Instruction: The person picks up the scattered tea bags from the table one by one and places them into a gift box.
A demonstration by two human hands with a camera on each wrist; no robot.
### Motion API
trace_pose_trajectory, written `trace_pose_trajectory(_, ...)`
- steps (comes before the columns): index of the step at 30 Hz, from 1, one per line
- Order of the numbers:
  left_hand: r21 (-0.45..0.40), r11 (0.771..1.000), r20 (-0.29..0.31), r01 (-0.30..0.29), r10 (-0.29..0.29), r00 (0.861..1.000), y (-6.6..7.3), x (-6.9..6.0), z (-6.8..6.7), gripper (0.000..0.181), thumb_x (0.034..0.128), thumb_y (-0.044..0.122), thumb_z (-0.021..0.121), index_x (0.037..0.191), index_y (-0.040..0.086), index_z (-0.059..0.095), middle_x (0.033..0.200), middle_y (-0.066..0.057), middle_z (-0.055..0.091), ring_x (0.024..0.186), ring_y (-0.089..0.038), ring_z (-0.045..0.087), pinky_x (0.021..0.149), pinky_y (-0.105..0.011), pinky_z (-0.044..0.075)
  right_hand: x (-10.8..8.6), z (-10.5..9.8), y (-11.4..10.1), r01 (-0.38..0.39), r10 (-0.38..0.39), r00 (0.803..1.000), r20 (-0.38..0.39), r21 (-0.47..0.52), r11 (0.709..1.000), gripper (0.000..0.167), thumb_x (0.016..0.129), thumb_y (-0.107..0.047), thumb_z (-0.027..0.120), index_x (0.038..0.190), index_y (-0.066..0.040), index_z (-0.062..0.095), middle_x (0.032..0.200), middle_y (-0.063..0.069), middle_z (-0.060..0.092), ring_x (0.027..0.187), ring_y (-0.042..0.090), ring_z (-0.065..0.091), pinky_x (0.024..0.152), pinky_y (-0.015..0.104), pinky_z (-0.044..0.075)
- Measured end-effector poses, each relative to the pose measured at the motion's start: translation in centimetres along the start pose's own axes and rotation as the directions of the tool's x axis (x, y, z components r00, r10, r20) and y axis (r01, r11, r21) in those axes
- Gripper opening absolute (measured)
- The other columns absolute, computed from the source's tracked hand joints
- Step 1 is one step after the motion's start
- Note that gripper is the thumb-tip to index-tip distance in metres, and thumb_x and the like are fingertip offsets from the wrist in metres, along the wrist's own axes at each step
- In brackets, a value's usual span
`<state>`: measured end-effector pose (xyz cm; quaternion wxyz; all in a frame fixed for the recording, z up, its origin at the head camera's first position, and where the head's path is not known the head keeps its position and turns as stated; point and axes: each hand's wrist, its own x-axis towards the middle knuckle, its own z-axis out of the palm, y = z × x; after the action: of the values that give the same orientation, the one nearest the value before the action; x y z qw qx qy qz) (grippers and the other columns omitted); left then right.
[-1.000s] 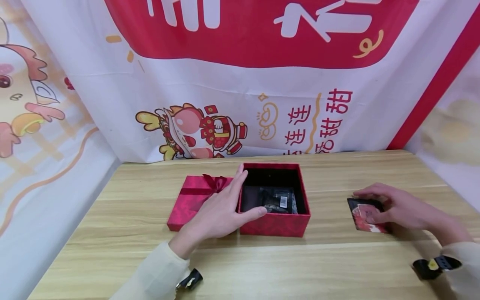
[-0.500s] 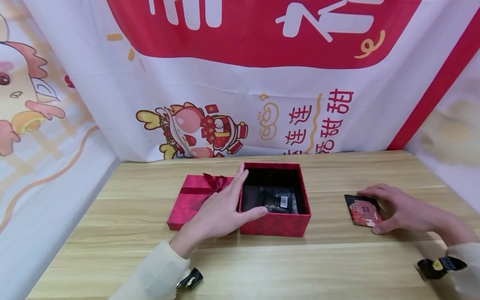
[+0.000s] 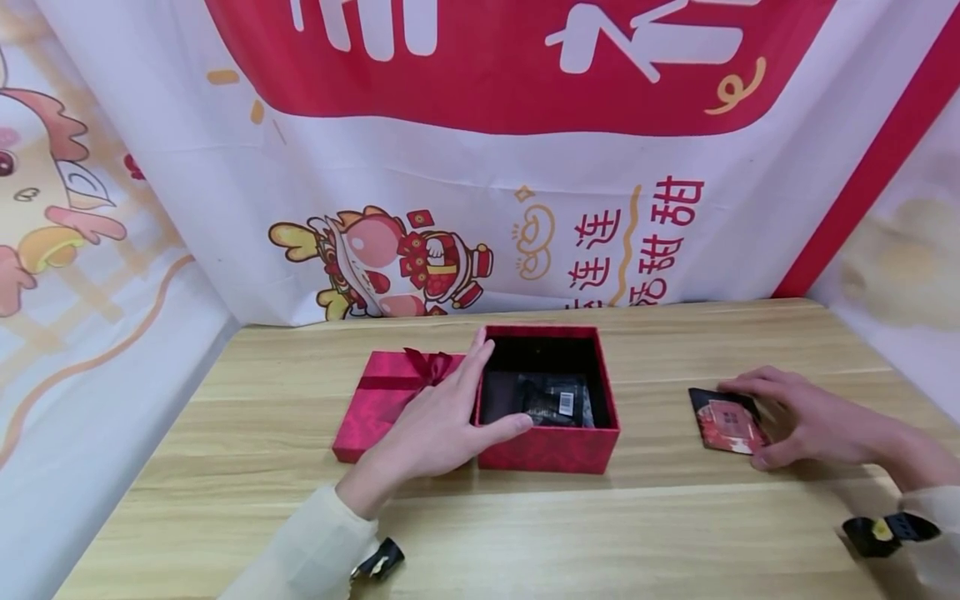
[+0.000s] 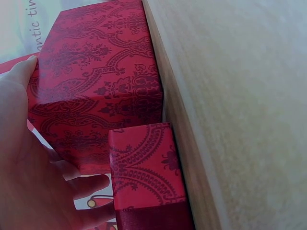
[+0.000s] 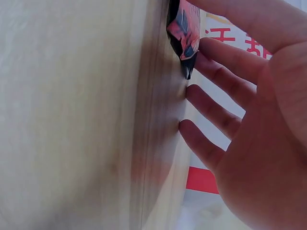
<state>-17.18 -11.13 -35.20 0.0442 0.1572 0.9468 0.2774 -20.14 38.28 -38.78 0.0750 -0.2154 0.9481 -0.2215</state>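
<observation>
My left hand [image 3: 433, 423] rests at the left side of an open red patterned gift box [image 3: 551, 450]. Its thumb lies on the front rim and its fingers reach along the left wall. Inside the box is a black packet [image 3: 551, 404] with a barcode label. My right hand [image 3: 821, 421] is spread around the right edge of a flat black-and-red packet [image 3: 727, 421] on the table. Its thumb is by the near corner and its forefinger by the far one. In the right wrist view the fingers are slightly bent, with fingertips at this packet [image 5: 184, 28].
The box lid [image 3: 386, 400] with a dark red ribbon bow [image 3: 431, 367] lies left of the box, partly behind my left hand. A printed cloth [image 3: 495, 167] hangs at the table's back edge. The wooden table [image 3: 570, 533] extends in front.
The black-and-red packet shifted slightly left and away, then stayed put. My right thumb moved off its top to the near corner, and the hand eased right. My left hand kept its place.
</observation>
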Motion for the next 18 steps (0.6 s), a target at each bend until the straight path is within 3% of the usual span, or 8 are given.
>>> trace_pose_trajectory(1,0.000,1.000,0.001,0.000,0.000,1.000,0.02,0.00,0.00,0.110,0.0860,0.088,0.057,0.171,0.041,0.006,0.174,0.031,-0.004,0.153,-0.024,0.047,0.115,-0.059,0.047,-0.02,0.01,0.09,-0.001,0.001,1.000,-0.001,-0.006,1.000,0.092,0.070,-0.036,0.099,0.150,-0.019,0.058,0.146,0.010,0.054,0.128,0.008,0.039,0.103,0.048,0.041)
trace_pose_trajectory(4,0.004,1.000,0.003,0.001,-0.001,1.000,0.02,0.00,-0.01,0.111,0.0852,0.091,0.055,0.171,0.041,0.006,0.174,0.031,-0.004,0.154,-0.024,0.046,0.115,-0.060,0.047,0.06,0.03,0.14,-0.004,0.004,1.000,0.010,0.010,1.000,0.090,0.071,-0.034,0.099,0.150,-0.018,0.059,0.145,0.011,0.053,0.128,0.023,0.041,0.103,0.064,0.041)
trace_pose_trajectory(8,0.006,1.000,0.008,0.000,0.000,1.000,-0.03,-0.01,-0.02,0.112,0.0836,0.094,0.051,0.171,0.041,0.005,0.174,0.030,-0.005,0.156,-0.024,0.044,0.115,-0.061,0.047,0.22,0.09,0.03,-0.014,0.014,1.000,0.013,-0.011,1.000,0.088,0.071,-0.033,0.099,0.149,-0.018,0.061,0.144,0.009,0.053,0.126,0.027,0.042,0.102,0.062,0.043)
trace_pose_trajectory(12,0.001,1.000,0.010,-0.001,0.001,1.000,-0.04,0.03,0.00,0.113,0.0827,0.095,0.050,0.171,0.041,0.005,0.174,0.030,-0.005,0.157,-0.022,0.041,0.117,-0.061,0.045,0.20,0.10,-0.07,-0.019,0.019,1.000,0.003,-0.036,0.999,0.086,0.071,-0.032,0.098,0.148,-0.019,0.061,0.142,0.007,0.054,0.124,0.023,0.043,0.100,0.050,0.046)
trace_pose_trajectory(18,0.000,1.000,0.007,-0.001,0.001,1.000,-0.08,0.07,0.04,0.114,0.0825,0.095,0.051,0.171,0.040,0.006,0.174,0.030,-0.005,0.157,-0.022,0.041,0.117,-0.061,0.045,0.08,0.05,-0.15,-0.010,0.008,0.999,-0.041,-0.040,0.999,0.081,0.073,-0.031,0.097,0.145,-0.019,0.064,0.138,0.006,0.056,0.113,-0.003,0.042,0.090,0.022,0.047)
